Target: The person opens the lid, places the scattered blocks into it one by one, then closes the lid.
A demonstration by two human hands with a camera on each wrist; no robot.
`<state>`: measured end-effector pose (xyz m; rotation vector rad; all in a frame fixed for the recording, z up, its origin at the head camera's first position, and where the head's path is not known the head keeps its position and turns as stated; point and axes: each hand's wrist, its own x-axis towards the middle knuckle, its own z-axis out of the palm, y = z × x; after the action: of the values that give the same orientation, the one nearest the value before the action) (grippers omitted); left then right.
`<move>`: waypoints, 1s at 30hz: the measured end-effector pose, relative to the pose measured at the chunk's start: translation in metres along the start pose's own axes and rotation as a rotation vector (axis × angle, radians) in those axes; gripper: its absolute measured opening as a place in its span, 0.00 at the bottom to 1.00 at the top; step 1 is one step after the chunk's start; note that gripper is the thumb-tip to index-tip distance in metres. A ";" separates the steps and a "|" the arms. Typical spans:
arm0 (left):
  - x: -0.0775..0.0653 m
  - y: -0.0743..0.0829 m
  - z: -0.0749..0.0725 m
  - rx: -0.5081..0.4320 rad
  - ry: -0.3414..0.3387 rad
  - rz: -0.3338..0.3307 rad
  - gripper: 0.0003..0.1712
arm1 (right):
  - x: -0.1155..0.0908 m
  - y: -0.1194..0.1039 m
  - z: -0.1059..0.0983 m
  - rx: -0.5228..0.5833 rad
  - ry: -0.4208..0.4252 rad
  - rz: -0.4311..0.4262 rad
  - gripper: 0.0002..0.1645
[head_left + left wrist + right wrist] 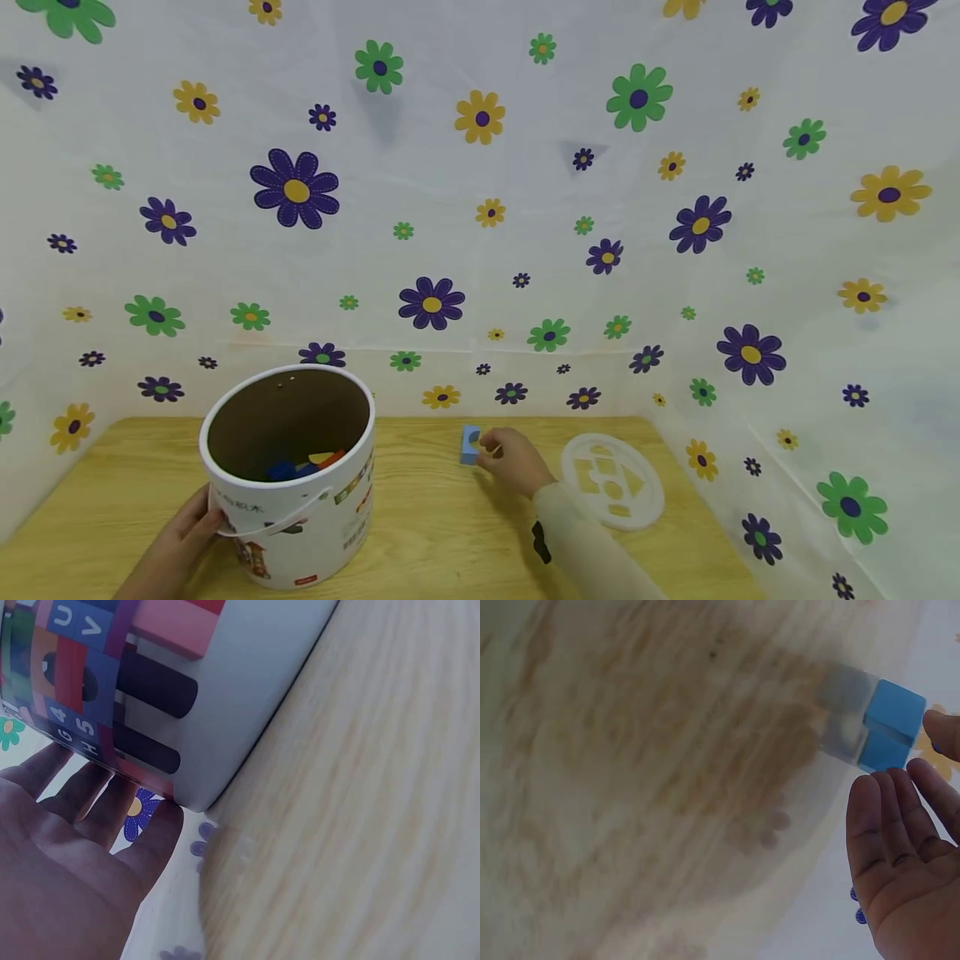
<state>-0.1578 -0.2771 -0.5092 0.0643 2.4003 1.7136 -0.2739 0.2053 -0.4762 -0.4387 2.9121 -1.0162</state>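
A white bucket [348, 500] with printed pictures and a thin handle stands upright at the left. My left hand [191, 525] rests against its side; in the left wrist view the fingers [154, 847] lie fairly straight along the printed wall. Inside the bucket are blue, yellow and red blocks [322, 458], partly hidden by the rim. At the table's back stands a small light-blue block [469, 457] with a notch or cutout. My right hand [517, 460] is beside it, the thumb and fingers [865, 817] spread around the block, without a visible pinch.
A round white lid [647, 510] with shaped cutouts lies on the wooden table [427, 533], right of my right forearm. White cloth [480, 258] with printed flowers hangs behind the table and along its right side.
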 end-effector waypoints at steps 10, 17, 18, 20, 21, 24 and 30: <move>0.002 0.004 0.000 0.043 -0.004 -0.052 0.44 | 0.003 0.007 0.011 0.006 -0.007 -0.005 0.09; 0.001 -0.003 0.002 0.002 0.016 0.021 0.41 | -0.007 0.011 0.004 -0.053 -0.007 -0.043 0.06; 0.001 -0.004 0.002 0.005 0.019 0.029 0.41 | -0.009 0.012 0.002 -0.074 -0.012 -0.063 0.05; 0.001 -0.005 0.001 0.016 0.023 0.027 0.41 | -0.015 0.016 -0.002 -0.114 -0.030 -0.087 0.05; 0.001 -0.006 0.001 0.023 0.023 0.034 0.41 | -0.018 0.018 -0.005 -0.126 -0.041 -0.096 0.05; 0.001 -0.006 0.000 0.030 0.032 0.045 0.41 | -0.029 0.024 -0.012 -0.114 -0.088 -0.104 0.06; 0.002 -0.009 0.002 -0.010 0.039 0.074 0.40 | -0.052 0.038 -0.024 -0.043 -0.176 -0.129 0.06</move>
<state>-0.1583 -0.2779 -0.5189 0.1209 2.4462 1.7744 -0.2364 0.2627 -0.4843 -0.6881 2.7833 -0.8794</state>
